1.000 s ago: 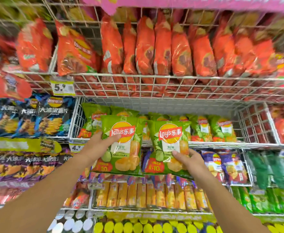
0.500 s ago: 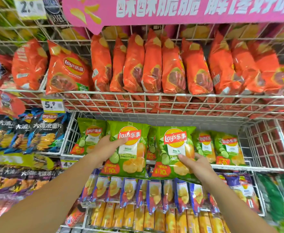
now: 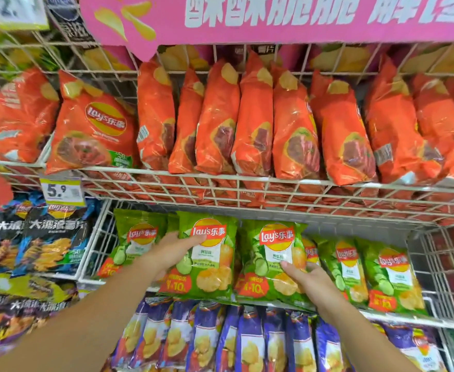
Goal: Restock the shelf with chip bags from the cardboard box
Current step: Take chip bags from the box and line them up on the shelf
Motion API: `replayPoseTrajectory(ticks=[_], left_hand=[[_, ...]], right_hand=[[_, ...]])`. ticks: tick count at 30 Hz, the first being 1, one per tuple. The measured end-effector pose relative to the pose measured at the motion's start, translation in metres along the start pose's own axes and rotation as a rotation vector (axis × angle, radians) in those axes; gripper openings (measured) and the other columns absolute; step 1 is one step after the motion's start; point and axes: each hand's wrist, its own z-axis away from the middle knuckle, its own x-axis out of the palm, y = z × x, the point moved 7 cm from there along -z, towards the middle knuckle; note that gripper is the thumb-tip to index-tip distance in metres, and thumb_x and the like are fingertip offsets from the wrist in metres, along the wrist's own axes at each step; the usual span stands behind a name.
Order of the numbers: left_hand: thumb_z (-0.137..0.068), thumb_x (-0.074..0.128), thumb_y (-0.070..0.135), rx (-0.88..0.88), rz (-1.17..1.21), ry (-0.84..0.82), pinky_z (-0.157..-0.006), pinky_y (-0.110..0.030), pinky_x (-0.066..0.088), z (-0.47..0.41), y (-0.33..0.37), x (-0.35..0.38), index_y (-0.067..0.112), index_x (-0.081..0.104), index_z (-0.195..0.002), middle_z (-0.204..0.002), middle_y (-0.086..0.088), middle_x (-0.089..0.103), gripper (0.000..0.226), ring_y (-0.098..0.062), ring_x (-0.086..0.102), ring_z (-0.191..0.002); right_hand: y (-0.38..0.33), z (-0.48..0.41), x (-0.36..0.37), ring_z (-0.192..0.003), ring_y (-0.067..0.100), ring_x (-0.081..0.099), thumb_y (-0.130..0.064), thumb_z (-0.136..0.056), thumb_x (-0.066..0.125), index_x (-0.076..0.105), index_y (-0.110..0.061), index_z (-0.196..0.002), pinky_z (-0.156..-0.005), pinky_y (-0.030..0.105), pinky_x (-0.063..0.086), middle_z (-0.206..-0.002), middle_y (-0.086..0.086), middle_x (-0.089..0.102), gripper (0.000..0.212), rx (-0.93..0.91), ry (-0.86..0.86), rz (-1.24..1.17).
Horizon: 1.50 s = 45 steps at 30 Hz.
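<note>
Two green chip bags are held upright, side by side, at the front lip of the white wire shelf (image 3: pixel 435 264). The left hand (image 3: pixel 171 255) grasps the first green bag (image 3: pixel 209 267) by its left edge: the thumb lies across the glossy front, just under the red-and-yellow logo, and the fingers pass behind the film. The right hand (image 3: pixel 315 284) grasps the second green bag (image 3: pixel 268 264) near its lower right edge, with the thumb pressed on the front panel and the fingers curled behind. The two bags touch along their inner edges. Both are puffed, pillow-shaped foil packs.

Stocked green bags (image 3: pixel 389 275) of the same print stand in the shelf just to the right. The shelf walls are an open rectangular wire grid.

Orange bags (image 3: pixel 255 124) stand on edge on the upper wire shelf (image 3: pixel 247 181), tightly packed, with crinkled film. Purple bags (image 3: pixel 250 342) form a row below. Dark blue bags (image 3: pixel 54 237) fill the bay to the left. A paper price tag (image 3: pixel 62 190) marked 5.9 hangs on the upper shelf's front wire. A flat pink sign (image 3: pixel 274 17) spans the top.
</note>
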Motion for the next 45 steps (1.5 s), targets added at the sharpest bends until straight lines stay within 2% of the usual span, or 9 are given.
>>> replayPoseTrajectory(ticks=[3,6,15,23,29,33,36,40,45], left_hand=[[-0.085,0.07,0.057,-0.013,0.0,0.026,-0.114,-0.048,0.03,-0.022,0.002,0.011,0.018,0.027,-0.156,-0.162,-0.008,0.029,0.091,-0.03,0.036,-0.142],[-0.086,0.074,0.048,0.029,0.009,0.057,-0.099,-0.034,0.037,-0.047,0.001,0.02,0.031,0.052,-0.124,-0.135,-0.003,0.057,0.046,-0.021,0.052,-0.118],[-0.065,0.073,0.078,-0.026,-0.11,0.062,-0.117,-0.049,0.032,-0.085,-0.032,0.033,0.017,0.021,-0.159,-0.164,-0.006,0.027,0.124,-0.029,0.032,-0.147],[-0.07,0.062,0.083,-0.031,-0.336,0.1,-0.105,-0.04,0.044,-0.095,-0.043,0.041,0.015,0.034,-0.153,-0.152,-0.005,0.047,0.111,-0.029,0.048,-0.134],[-0.063,0.079,0.074,-0.055,-0.106,0.103,-0.11,-0.047,0.041,-0.095,-0.039,0.036,0.016,0.033,-0.152,-0.152,-0.001,0.045,0.116,-0.029,0.045,-0.138],[-0.07,0.082,0.062,0.029,-0.378,0.137,-0.101,-0.038,0.046,-0.085,-0.024,0.023,0.014,0.04,-0.146,-0.147,-0.005,0.051,0.1,-0.027,0.051,-0.131],[-0.072,0.083,0.055,0.292,-0.742,0.284,-0.107,-0.039,0.045,-0.06,0.007,0.023,0.015,0.032,-0.15,-0.146,-0.007,0.047,0.101,-0.027,0.048,-0.132],[-0.069,0.079,0.063,0.64,-1.28,0.13,-0.124,-0.054,0.012,-0.046,0.012,0.068,0.033,0.004,-0.158,-0.167,-0.006,0.0,0.12,-0.034,0.001,-0.153],[-0.076,0.07,0.069,0.52,-1.472,-0.03,-0.12,-0.063,-0.007,-0.064,-0.024,0.087,0.039,-0.025,-0.153,-0.162,-0.005,-0.033,0.126,-0.035,-0.027,-0.149]], right_hand=[[0.005,-0.028,-0.004,-0.118,0.025,0.058,-0.053,-0.08,0.08,0.031,-0.008,-0.157,-0.099,0.034,0.038,-0.133,0.007,0.059,0.102,-0.002,-0.001,0.002],[0.014,-0.047,-0.011,-0.121,0.026,0.057,-0.061,-0.071,0.083,0.03,-0.009,-0.157,-0.1,0.033,0.041,-0.131,0.005,0.058,0.113,0.023,0.012,0.029],[0.037,-0.07,0.008,-0.101,0.015,0.071,-0.081,-0.05,0.082,0.061,-0.021,-0.124,-0.1,0.041,0.054,-0.11,-0.006,0.074,0.098,0.138,-0.065,0.089],[0.056,-0.083,0.024,-0.1,0.009,0.067,-0.059,-0.083,0.074,0.055,-0.034,-0.107,-0.09,0.033,0.052,-0.111,-0.012,0.069,0.04,0.233,-0.177,0.19],[0.063,-0.083,0.017,-0.098,0.015,0.072,-0.068,-0.074,0.077,0.061,-0.025,-0.117,-0.095,0.042,0.058,-0.109,-0.005,0.074,0.063,0.22,-0.1,0.262],[0.039,-0.072,0.002,-0.1,0.023,0.066,-0.062,-0.079,0.075,0.053,-0.012,-0.126,-0.089,0.039,0.055,-0.111,0.003,0.069,0.072,0.091,0.064,0.542],[0.007,-0.057,0.0,-0.135,0.028,0.048,-0.06,-0.084,0.071,0.034,-0.007,-0.15,-0.107,0.04,0.044,-0.147,0.01,0.049,0.093,-0.142,0.213,0.742],[-0.024,-0.043,0.044,-0.157,0.03,0.006,-0.074,-0.085,0.053,0.015,-0.026,-0.162,-0.126,0.044,0.013,-0.17,0.006,0.005,0.098,-0.6,0.028,1.099],[-0.001,-0.061,0.079,-0.155,0.037,-0.019,-0.077,-0.09,0.045,-0.015,-0.038,-0.16,-0.121,0.049,-0.013,-0.161,0.001,-0.034,0.1,-0.53,-0.199,1.393]])
